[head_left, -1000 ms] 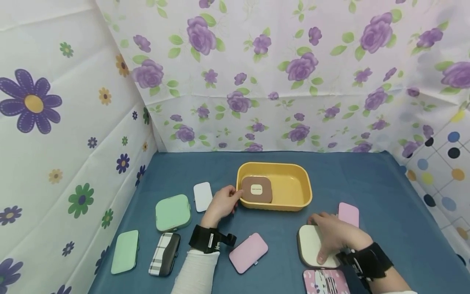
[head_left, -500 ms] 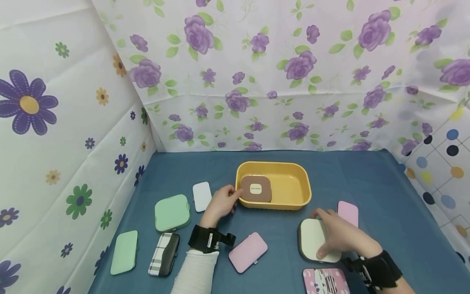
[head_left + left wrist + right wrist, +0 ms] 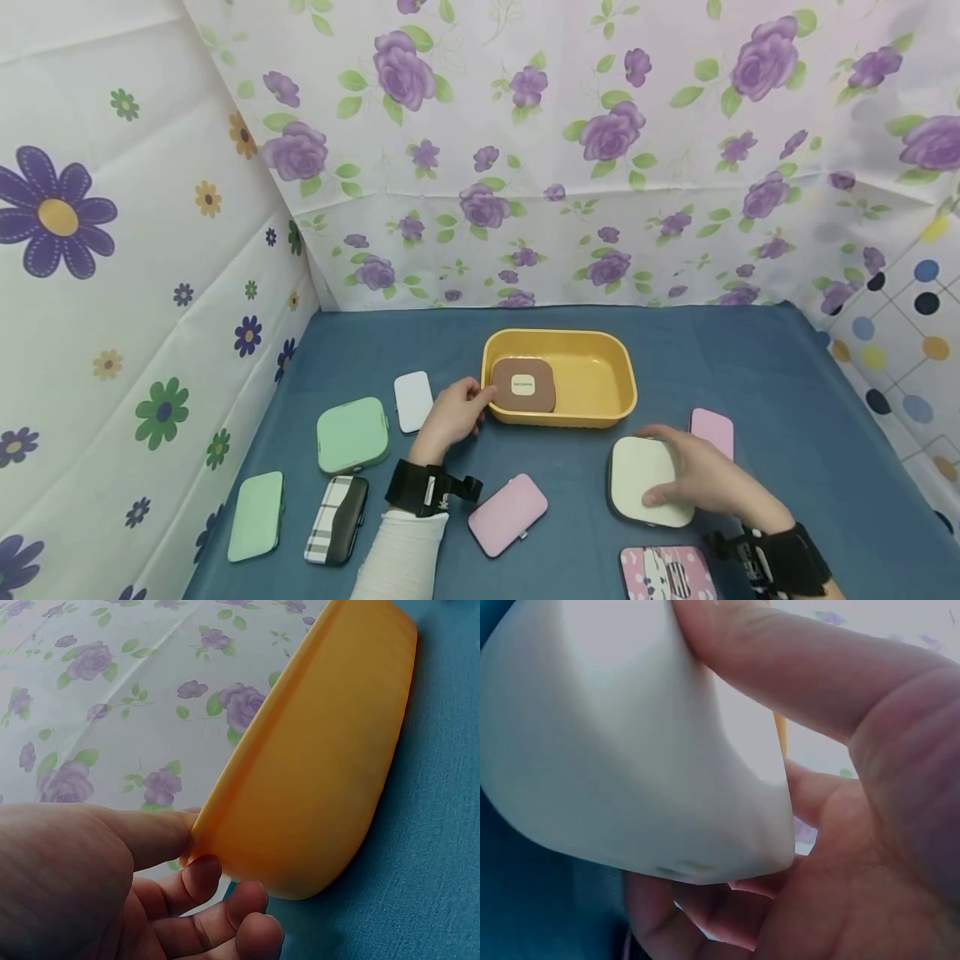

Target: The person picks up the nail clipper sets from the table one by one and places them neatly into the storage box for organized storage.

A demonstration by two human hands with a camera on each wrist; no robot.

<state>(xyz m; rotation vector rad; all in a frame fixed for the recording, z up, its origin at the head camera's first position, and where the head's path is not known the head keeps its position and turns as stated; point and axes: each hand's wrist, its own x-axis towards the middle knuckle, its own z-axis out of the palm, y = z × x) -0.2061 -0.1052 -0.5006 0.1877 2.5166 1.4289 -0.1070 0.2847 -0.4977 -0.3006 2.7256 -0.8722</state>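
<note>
Between the fingers of the right hand (image 3: 701, 475) is the cream case (image 3: 637, 475), properly gripped, with a pink case (image 3: 713, 432) just right of them. Left hand's (image 3: 450, 417) fingers are pinching the yellow tray's (image 3: 596, 379) rim, brown case (image 3: 525, 402) inside, right by the fingertips.

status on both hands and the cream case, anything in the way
Left hand pinching yellow tray at its rim. Right hand gripping cream case, outside tray. Possible obstacle: brown case inside tray, left half.
</note>
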